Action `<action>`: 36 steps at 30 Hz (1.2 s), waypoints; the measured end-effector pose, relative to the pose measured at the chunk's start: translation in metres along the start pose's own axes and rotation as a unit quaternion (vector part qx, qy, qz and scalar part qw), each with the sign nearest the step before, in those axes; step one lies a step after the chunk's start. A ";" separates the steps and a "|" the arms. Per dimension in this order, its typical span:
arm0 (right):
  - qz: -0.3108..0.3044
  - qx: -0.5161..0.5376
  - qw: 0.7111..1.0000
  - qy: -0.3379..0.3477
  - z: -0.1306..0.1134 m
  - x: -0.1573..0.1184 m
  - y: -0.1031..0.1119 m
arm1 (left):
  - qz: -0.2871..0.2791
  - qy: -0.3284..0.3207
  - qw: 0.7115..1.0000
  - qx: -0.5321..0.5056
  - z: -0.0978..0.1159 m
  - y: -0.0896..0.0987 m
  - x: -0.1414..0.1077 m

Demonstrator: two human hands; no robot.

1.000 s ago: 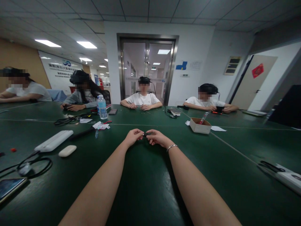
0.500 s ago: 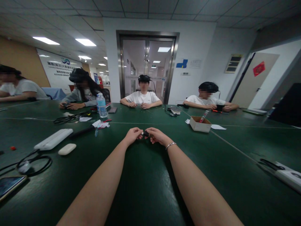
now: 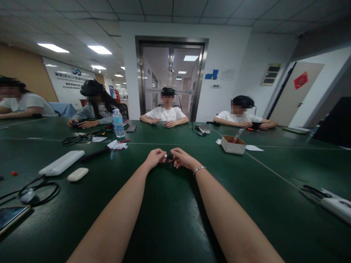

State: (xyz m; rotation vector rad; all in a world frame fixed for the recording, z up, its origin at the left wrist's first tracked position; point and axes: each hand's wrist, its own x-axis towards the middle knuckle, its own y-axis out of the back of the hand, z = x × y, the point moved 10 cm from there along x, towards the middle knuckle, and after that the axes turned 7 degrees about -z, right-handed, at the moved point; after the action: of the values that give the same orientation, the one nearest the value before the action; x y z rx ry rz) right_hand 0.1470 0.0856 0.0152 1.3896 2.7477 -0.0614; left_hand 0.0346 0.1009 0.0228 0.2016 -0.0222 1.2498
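Observation:
Out over the middle of the dark green table (image 3: 167, 208), my two hands meet around one small object (image 3: 169, 157), black with a silvery end. The fingertips of my left hand (image 3: 155, 158) pinch its silvery end. At the black end is my right hand (image 3: 183, 158), thumb and index finger closed together on it, the other fingers curled below. A silver bracelet (image 3: 199, 170) circles my right wrist. Fingers cover much of the object, and it is too small and dark for me to tell its kind.
A water bottle (image 3: 118, 123), paper scraps (image 3: 116, 145), a white power bank (image 3: 62, 162), a white oval case (image 3: 78, 174) and a phone (image 3: 12, 219) lie left. To the right stand a cardboard box (image 3: 233, 144) and a white device (image 3: 338, 204). Several people sit across the table.
My right fingers have shifted slightly around the black end, and less of the black part shows between my hands. My left hand keeps its pinch in nearly the same place.

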 end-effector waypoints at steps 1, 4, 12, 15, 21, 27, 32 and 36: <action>-0.003 0.002 1.000 0.003 0.000 0.000 -0.001 | 0.002 0.003 1.000 -0.002 -0.001 0.000 0.000; -0.007 0.021 0.999 0.037 -0.006 0.001 -0.003 | 0.003 0.005 1.000 -0.003 -0.002 0.001 0.001; 0.001 0.036 0.999 0.029 -0.004 0.001 -0.001 | 0.013 0.006 1.000 -0.013 -0.002 0.002 0.000; -0.004 0.040 0.999 0.004 0.001 0.001 -0.003 | 0.011 0.006 1.000 -0.015 -0.002 0.002 0.000; 0.008 0.029 0.999 0.017 -0.001 0.004 -0.001 | 0.019 0.005 1.000 -0.010 0.003 0.002 -0.004; 0.008 0.012 1.000 0.018 -0.002 0.002 0.000 | 0.011 0.005 1.000 -0.011 0.001 0.001 -0.003; -0.012 0.031 0.999 -0.005 0.001 0.000 -0.004 | 0.008 0.005 1.000 -0.005 0.000 0.001 -0.002; -0.004 0.037 0.999 0.014 -0.003 0.000 -0.004 | 0.012 0.006 1.000 0.002 0.002 0.001 -0.003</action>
State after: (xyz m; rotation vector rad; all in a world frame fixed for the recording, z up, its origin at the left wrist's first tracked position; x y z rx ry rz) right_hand 0.1435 0.0834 0.0182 1.4069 2.8022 -0.1476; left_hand 0.0330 0.0982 0.0243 0.1978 -0.0110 1.2759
